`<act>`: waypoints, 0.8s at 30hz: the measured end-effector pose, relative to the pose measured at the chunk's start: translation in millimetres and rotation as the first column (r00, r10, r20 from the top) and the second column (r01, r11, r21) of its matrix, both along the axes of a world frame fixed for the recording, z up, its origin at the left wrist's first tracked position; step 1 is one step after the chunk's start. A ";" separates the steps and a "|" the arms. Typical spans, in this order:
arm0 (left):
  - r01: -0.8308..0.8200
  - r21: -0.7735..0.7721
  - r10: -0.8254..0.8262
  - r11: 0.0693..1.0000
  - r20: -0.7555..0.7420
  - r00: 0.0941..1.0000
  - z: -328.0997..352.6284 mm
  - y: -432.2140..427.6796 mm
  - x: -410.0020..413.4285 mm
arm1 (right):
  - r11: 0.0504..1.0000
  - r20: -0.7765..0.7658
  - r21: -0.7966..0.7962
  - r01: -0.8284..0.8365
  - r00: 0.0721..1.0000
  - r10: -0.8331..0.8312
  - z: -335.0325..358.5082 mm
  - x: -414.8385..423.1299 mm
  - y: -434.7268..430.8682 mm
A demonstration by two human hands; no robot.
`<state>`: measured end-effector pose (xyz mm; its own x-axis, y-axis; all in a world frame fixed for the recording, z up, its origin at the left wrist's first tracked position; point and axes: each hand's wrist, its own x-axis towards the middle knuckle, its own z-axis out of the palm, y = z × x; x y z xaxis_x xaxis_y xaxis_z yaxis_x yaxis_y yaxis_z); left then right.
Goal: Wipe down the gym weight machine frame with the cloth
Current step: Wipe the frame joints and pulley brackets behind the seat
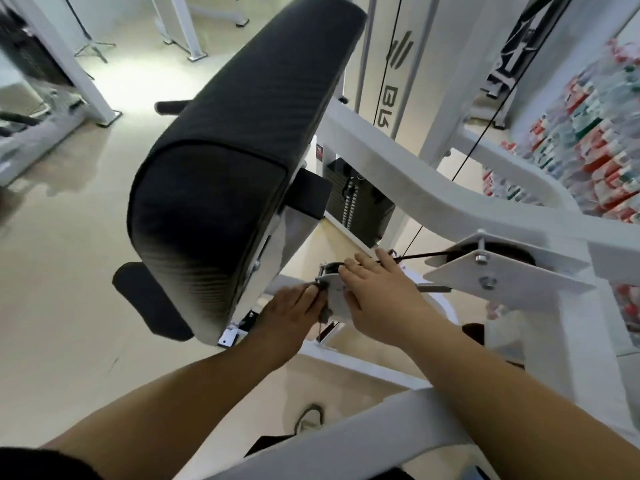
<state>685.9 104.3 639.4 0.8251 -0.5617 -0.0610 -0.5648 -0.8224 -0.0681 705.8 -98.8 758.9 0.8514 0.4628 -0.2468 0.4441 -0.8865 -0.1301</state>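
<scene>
Both hands reach under the pad (221, 161) to a small bracket (334, 296) on the frame (433, 188), right hand (377, 292) flat and open, left hand (291, 313) curled at its edge, seemingly steadying it; no cloth shows.
</scene>
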 end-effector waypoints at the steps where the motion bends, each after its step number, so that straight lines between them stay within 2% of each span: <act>1: -0.043 -0.028 0.043 0.999 -0.011 0.999 -2.0 -0.6 -2.8 | 1.000 0.016 -0.009 0.002 1.000 -0.002 -0.7 -1.3 0.1; 5: -0.206 -0.244 0.197 0.948 -0.061 0.979 -2.7 -10.1 -9.1 | 0.993 0.081 0.113 0.030 0.996 -0.039 -1.2 1.1 -8.3; 7: -0.303 -0.328 0.264 0.895 -0.157 0.952 0.8 -9.8 -14.0 | 0.987 0.067 0.153 0.038 0.997 -0.048 -4.5 2.1 -12.4; 10: -0.412 -0.220 0.348 0.884 -0.278 0.895 -1.8 -5.1 -19.6 | 0.985 0.038 0.169 0.042 0.998 -0.049 -5.5 0.4 -13.3; 13: -0.546 -0.161 0.480 0.822 -0.320 0.817 -8.8 -4.2 -16.6 | 0.981 0.022 0.182 0.063 0.997 -0.068 -3.6 0.6 -13.3; 18: -0.535 -0.096 0.493 0.839 -0.280 0.824 -10.4 -38.4 -19.5 | 0.975 0.006 0.208 0.075 0.997 -0.078 -5.6 1.7 -11.5; 21: -0.523 -0.094 0.485 0.847 -0.266 0.833 -13.0 -28.6 -12.5 | 0.975 0.023 0.211 0.067 0.997 -0.074 -7.8 2.6 -13.5; 24: -0.562 -0.064 0.544 0.825 -0.185 0.819 -12.9 -17.3 -7.6 | 0.968 0.037 0.242 0.074 0.996 -0.085 -7.0 1.8 -12.1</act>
<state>678.3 87.1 626.5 0.9840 -0.0241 -0.1764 -0.0081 -0.9958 0.0907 707.6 -110.9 751.9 0.8957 0.4342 -0.0962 0.3842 -0.8644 -0.3242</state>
